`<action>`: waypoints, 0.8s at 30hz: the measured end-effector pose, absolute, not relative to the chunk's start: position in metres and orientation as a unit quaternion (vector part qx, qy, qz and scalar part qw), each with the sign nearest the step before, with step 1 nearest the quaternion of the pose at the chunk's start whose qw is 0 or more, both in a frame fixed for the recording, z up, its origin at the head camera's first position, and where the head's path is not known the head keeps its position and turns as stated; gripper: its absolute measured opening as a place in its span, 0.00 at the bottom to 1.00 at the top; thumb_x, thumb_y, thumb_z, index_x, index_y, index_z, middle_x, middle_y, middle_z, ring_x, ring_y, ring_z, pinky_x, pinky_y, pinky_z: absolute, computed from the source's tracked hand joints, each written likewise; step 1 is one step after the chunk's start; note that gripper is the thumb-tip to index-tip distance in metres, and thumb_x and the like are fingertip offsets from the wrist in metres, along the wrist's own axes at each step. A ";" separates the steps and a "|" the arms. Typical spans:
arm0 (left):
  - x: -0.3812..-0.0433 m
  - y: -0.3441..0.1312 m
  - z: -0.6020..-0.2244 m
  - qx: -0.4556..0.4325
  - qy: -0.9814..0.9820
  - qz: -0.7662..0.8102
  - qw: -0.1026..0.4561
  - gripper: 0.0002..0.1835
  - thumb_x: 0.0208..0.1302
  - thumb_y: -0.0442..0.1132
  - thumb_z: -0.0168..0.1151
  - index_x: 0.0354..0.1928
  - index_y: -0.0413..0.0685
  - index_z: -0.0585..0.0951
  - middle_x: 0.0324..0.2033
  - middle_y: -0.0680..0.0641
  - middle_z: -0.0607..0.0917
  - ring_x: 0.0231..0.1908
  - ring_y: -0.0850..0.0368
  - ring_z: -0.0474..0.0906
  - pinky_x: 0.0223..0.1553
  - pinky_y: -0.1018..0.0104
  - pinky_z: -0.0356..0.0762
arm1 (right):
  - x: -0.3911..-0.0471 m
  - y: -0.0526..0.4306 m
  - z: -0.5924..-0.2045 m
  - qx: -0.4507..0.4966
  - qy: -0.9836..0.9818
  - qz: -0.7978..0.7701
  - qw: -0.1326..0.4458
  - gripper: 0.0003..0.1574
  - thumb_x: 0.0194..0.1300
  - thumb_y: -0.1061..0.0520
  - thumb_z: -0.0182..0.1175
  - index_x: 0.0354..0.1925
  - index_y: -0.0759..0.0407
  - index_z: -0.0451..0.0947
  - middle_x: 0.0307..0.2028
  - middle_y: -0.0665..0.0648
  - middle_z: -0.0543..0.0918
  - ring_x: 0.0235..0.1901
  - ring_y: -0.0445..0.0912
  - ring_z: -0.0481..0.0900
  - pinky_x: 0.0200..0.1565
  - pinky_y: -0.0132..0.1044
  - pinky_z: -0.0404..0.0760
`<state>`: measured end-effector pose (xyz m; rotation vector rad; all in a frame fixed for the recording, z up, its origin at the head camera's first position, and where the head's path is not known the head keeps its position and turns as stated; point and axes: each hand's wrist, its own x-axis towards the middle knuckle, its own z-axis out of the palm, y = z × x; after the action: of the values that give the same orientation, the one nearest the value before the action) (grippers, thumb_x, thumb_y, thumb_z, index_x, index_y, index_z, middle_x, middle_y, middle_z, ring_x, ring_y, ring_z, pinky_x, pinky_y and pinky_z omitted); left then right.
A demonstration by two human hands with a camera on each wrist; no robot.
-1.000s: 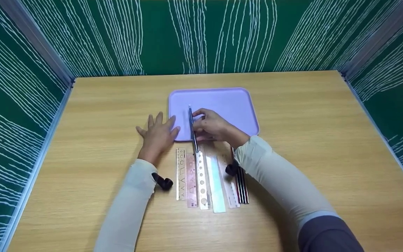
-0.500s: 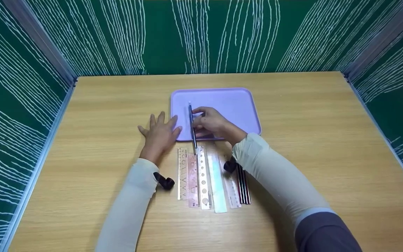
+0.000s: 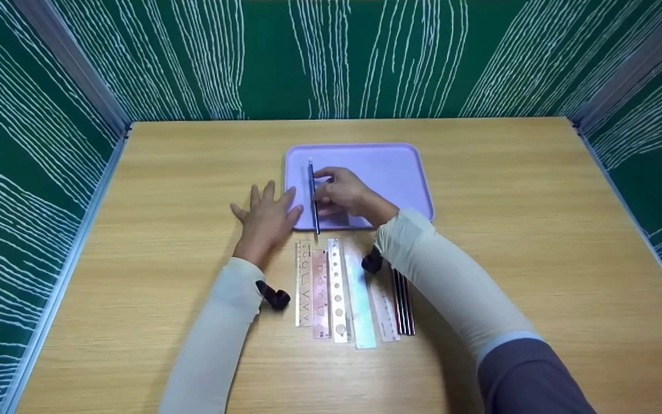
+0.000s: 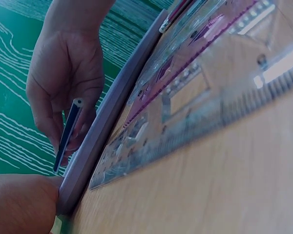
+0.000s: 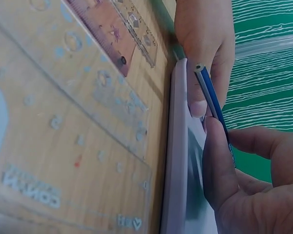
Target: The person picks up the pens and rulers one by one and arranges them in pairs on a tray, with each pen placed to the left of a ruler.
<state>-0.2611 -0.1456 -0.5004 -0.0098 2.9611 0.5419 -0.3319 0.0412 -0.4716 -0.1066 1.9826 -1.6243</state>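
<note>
My right hand [image 3: 345,192] pinches a dark blue pencil [image 3: 313,195] between thumb and fingers, over the left part of a purple tray [image 3: 383,167]. The pencil points away from me, and its near end overlaps the tray's front rim. In the right wrist view the striped blue side of the pencil [image 5: 214,95] shows beside the thumb. My left hand [image 3: 265,223] lies with fingers spread at the tray's left front corner, thumb and index finger over the rim. Seen from the left wrist, the pencil [image 4: 68,134] is tilted above the tray's edge [image 4: 102,122].
Several rulers lie side by side before the tray: a clear stencil ruler [image 3: 303,293], a pink one [image 3: 320,310], one with round holes [image 3: 338,299], a pale blue one [image 3: 364,322] and another clear one [image 3: 387,322]. Dark pencils [image 3: 405,310] lie at their right, partly under my right forearm.
My right hand has moved forward with the pencil, whose near end has gone from over the rulers to the tray's front rim. My left hand keeps its place at the corner.
</note>
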 end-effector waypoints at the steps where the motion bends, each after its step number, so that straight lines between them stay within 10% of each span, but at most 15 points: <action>1: -0.261 -0.146 -0.500 -0.002 0.982 0.180 0.063 0.31 0.76 0.65 0.44 0.78 0.72 0.62 0.81 0.41 0.51 0.80 0.29 0.35 0.63 0.11 0.30 | -0.333 0.040 -0.472 -0.040 0.742 -0.606 0.285 0.40 0.61 0.71 0.60 0.71 0.60 0.67 0.38 0.59 0.79 0.28 0.45 0.81 0.32 0.40 0.90; 24: -0.262 -0.147 -0.501 0.001 0.983 0.175 0.055 0.31 0.76 0.66 0.44 0.78 0.73 0.63 0.81 0.41 0.51 0.79 0.28 0.37 0.62 0.10 0.31 | -0.339 0.018 -0.472 -0.015 0.776 -0.583 0.240 0.41 0.59 0.74 0.60 0.71 0.64 0.69 0.34 0.61 0.82 0.27 0.47 0.84 0.28 0.39 0.89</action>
<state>-0.2616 -0.1468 -0.5013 0.0017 2.9852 0.5324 -0.3393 0.0179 -0.4724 -0.0415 2.1240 -1.5966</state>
